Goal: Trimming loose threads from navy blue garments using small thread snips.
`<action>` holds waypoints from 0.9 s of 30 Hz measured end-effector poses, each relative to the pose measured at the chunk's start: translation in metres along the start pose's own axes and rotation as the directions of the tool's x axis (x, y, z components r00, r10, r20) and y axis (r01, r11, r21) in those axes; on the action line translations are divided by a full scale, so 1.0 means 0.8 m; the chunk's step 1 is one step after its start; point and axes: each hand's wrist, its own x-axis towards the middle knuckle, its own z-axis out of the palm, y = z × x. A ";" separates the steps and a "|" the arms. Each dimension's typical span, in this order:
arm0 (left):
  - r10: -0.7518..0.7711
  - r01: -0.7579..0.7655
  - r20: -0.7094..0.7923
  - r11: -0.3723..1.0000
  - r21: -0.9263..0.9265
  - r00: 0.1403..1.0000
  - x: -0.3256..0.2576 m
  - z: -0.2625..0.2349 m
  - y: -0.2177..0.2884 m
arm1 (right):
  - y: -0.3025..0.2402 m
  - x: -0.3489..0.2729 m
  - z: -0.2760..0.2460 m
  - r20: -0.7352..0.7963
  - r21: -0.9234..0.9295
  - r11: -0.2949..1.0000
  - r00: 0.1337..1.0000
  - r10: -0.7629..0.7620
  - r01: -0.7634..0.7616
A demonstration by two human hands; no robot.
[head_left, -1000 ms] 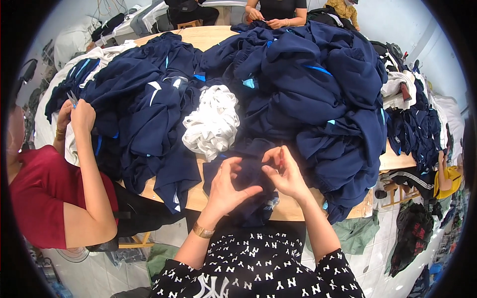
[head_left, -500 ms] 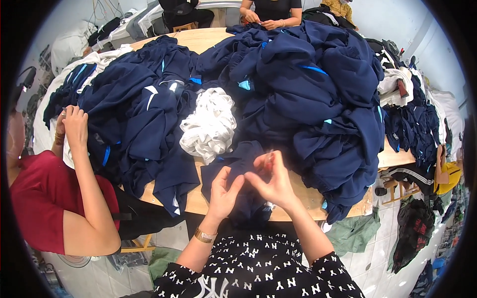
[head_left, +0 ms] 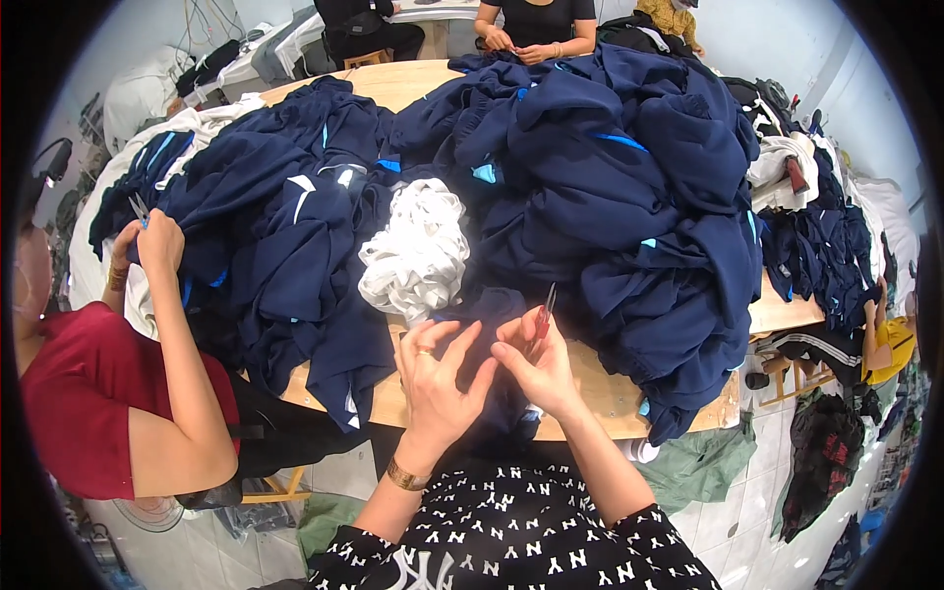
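My right hand (head_left: 543,372) is closed around small red-handled thread snips (head_left: 542,323), their dark blades pointing up and away. My left hand (head_left: 435,393), wearing a ring, has its fingers spread, with nothing visible in them. The two thumbs come close together over a navy garment (head_left: 492,303) at the table's near edge. Both hands cover part of that garment. Just beyond my left hand sits a bunched heap of white strips (head_left: 417,241). To the right rises a large pile of navy garments (head_left: 580,187) with light-blue bits.
More navy garments (head_left: 246,157) cover the left of the wooden table (head_left: 393,77). On that side a co-worker in a red shirt (head_left: 74,403) holds scissors (head_left: 142,210). Another person in black (head_left: 536,22) works across the table. Green cloth (head_left: 703,462) lies on the floor.
My left hand has opened out, its fingers spreading and lifting. The snips in my right hand now stand upright in clear view. At left, the co-worker's scissors have come into sight.
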 end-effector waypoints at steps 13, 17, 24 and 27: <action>-0.337 0.430 0.272 0.764 -0.480 0.901 -0.010 0.021 -0.026 | -0.003 -0.005 0.024 0.038 -0.481 0.865 0.989 -0.145 0.145; -0.321 0.414 0.263 0.652 -0.635 0.910 -0.010 0.026 -0.035 | 0.001 -0.007 0.014 0.111 -0.373 0.916 0.987 -0.115 0.148; -0.289 0.569 0.491 0.398 -0.719 0.822 -0.001 0.012 -0.040 | -0.030 0.007 0.001 0.057 -0.372 0.919 0.992 -0.115 0.128; -0.280 0.610 0.543 0.392 -0.689 0.792 0.002 0.007 -0.041 | -0.045 0.014 0.007 0.191 -0.654 0.729 0.977 -0.100 0.202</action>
